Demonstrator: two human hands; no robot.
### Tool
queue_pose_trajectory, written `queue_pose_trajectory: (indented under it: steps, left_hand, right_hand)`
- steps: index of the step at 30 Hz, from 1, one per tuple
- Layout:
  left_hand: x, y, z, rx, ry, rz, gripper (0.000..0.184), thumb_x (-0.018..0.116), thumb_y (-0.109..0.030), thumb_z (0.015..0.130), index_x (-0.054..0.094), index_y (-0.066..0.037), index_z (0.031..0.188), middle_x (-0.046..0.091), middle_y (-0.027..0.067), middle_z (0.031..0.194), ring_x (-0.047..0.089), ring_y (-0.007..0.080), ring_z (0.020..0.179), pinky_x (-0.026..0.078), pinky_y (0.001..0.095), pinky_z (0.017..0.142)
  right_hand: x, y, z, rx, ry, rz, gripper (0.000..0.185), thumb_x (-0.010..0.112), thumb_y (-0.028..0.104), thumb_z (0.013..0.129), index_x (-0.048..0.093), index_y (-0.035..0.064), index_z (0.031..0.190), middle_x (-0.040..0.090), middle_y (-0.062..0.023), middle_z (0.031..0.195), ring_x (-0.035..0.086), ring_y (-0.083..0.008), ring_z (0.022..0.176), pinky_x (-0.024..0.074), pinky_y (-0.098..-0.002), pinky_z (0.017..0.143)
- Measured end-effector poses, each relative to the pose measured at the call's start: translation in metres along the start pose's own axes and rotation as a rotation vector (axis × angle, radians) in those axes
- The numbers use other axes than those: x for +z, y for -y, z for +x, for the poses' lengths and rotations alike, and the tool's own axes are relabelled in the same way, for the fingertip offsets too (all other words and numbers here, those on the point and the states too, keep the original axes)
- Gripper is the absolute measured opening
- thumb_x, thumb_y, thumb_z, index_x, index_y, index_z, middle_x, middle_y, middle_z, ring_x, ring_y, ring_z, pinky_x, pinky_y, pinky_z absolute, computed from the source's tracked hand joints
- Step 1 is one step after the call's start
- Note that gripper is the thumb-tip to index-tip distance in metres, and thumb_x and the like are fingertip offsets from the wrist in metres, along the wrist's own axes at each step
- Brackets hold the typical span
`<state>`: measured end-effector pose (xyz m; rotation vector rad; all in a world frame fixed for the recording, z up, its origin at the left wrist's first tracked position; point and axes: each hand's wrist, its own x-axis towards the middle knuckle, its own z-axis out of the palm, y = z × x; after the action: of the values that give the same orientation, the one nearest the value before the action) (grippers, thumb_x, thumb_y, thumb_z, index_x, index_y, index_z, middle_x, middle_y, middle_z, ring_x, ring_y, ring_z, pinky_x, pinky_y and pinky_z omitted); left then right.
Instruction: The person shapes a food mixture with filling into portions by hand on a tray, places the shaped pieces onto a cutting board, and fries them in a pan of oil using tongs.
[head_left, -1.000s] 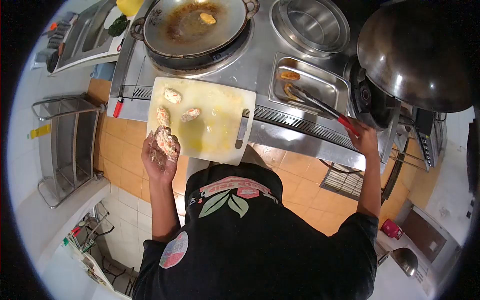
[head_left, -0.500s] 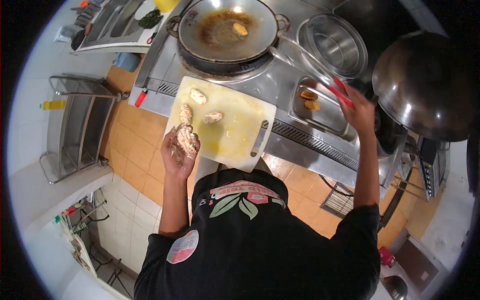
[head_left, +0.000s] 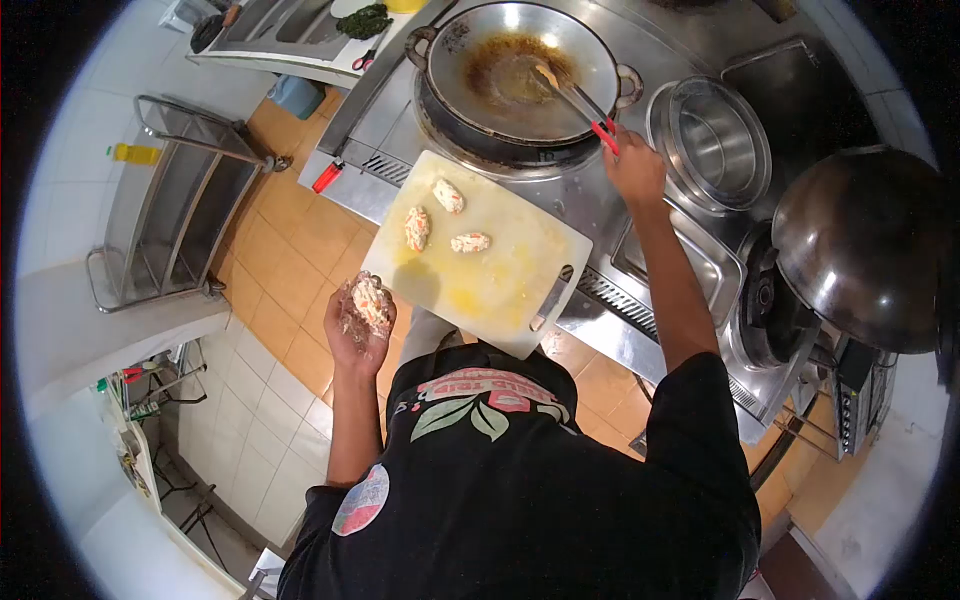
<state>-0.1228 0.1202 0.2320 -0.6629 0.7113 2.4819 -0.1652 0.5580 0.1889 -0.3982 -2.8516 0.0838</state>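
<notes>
In the head view my right hand [head_left: 636, 168] grips metal tongs with red handles [head_left: 605, 132]. The tong tips reach into the wide wok [head_left: 490, 105], at a golden-brown fried piece [head_left: 546, 75]; whether they pinch it I cannot tell. On my upturned left hand [head_left: 352, 340], fingers curled around it, rests a pale oval croquette-like piece with orange flecks [head_left: 371, 302]. Sticky mixture smears that palm. Beside it, several similar uncooked pieces [head_left: 470, 242] lie on a white cutting board [head_left: 510, 290] with yellow wet patches.
Right of the wok stand nested metal bowls [head_left: 715, 140]. A metal tray [head_left: 725, 265] sits partly behind my right forearm. Farther right is a large domed lid [head_left: 860, 250]. A red-handled tool [head_left: 327, 177] lies at the counter's left edge, near a metal rack [head_left: 185, 195].
My right hand has swung the tongs left from over the tray into the wok, at the fried piece. The view has shifted. My left hand still holds its piece, now just off the board's edge.
</notes>
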Motion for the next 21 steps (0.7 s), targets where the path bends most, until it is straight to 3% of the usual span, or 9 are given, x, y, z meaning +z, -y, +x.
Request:
queue_pose_trajectory:
  steps: [6, 9, 12, 15, 18, 21]
  left_hand:
    - [0.007, -0.012, 0.012, -0.018, -0.033, 0.022, 0.028, 0.045, -0.026, 0.090, 0.056, -0.002, 0.100, 0.061, 0.0082, 0.090, 0.057, 0.0203, 0.078, 0.050, 0.0315, 0.070]
    - [0.007, -0.019, 0.015, -0.023, -0.010, 0.047, 0.029, 0.047, -0.027, 0.089, 0.057, -0.002, 0.101, 0.061, 0.0078, 0.091, 0.057, 0.0202, 0.078, 0.050, 0.0312, 0.071]
    - [0.001, -0.027, 0.019, -0.036, 0.000, 0.027, 0.030, 0.047, -0.027, 0.089, 0.056, -0.002, 0.103, 0.061, 0.0088, 0.092, 0.058, 0.0211, 0.079, 0.050, 0.0316, 0.070]
    - [-0.003, -0.034, 0.021, -0.039, -0.013, -0.002, 0.030, 0.046, -0.027, 0.089, 0.055, -0.002, 0.104, 0.061, 0.0107, 0.093, 0.058, 0.0230, 0.079, 0.050, 0.0326, 0.068]
    - [-0.006, -0.042, 0.023, -0.031, -0.020, -0.012, 0.030, 0.046, -0.026, 0.089, 0.055, -0.002, 0.104, 0.061, 0.0103, 0.093, 0.058, 0.0227, 0.079, 0.050, 0.0322, 0.068]
    - [-0.011, -0.051, 0.025, -0.020, -0.019, -0.016, 0.030, 0.046, -0.026, 0.089, 0.056, -0.002, 0.104, 0.061, 0.0094, 0.092, 0.058, 0.0214, 0.079, 0.050, 0.0315, 0.069]
  right_hand:
    - [-0.002, 0.014, 0.001, 0.053, -0.017, 0.080, 0.032, 0.057, 0.031, 0.081, 0.062, 0.0067, 0.101, 0.064, -0.0157, 0.083, 0.064, -0.0321, 0.074, 0.0514, -0.0429, 0.068]
    - [-0.017, 0.018, 0.004, 0.218, 0.052, 0.254, 0.031, 0.059, 0.035, 0.080, 0.066, 0.0051, 0.089, 0.064, -0.0169, 0.072, 0.064, -0.0324, 0.072, 0.0501, -0.0422, 0.067]
    - [-0.003, 0.004, 0.004, 0.361, 0.045, 0.354, 0.038, 0.062, 0.042, 0.079, 0.068, 0.0058, 0.086, 0.062, -0.0122, 0.062, 0.063, -0.0264, 0.061, 0.0450, -0.0363, 0.056]
    - [0.010, -0.016, 0.007, 0.499, 0.240, 0.532, 0.038, 0.064, 0.042, 0.079, 0.068, 0.0044, 0.085, 0.060, -0.0056, 0.059, 0.054, -0.0136, 0.047, 0.0394, -0.0293, 0.046]
    - [0.021, -0.024, 0.002, 0.676, 0.309, 1.035, 0.033, 0.065, 0.036, 0.080, 0.066, 0.0030, 0.082, 0.053, -0.0014, 0.053, 0.045, -0.0103, 0.041, 0.0342, -0.0256, 0.039]
    - [0.010, -0.020, -0.008, 0.779, 0.371, 1.230, 0.030, 0.066, 0.032, 0.080, 0.065, 0.0021, 0.087, 0.054, 0.0008, 0.057, 0.041, -0.0060, 0.038, 0.0266, -0.0197, 0.035]
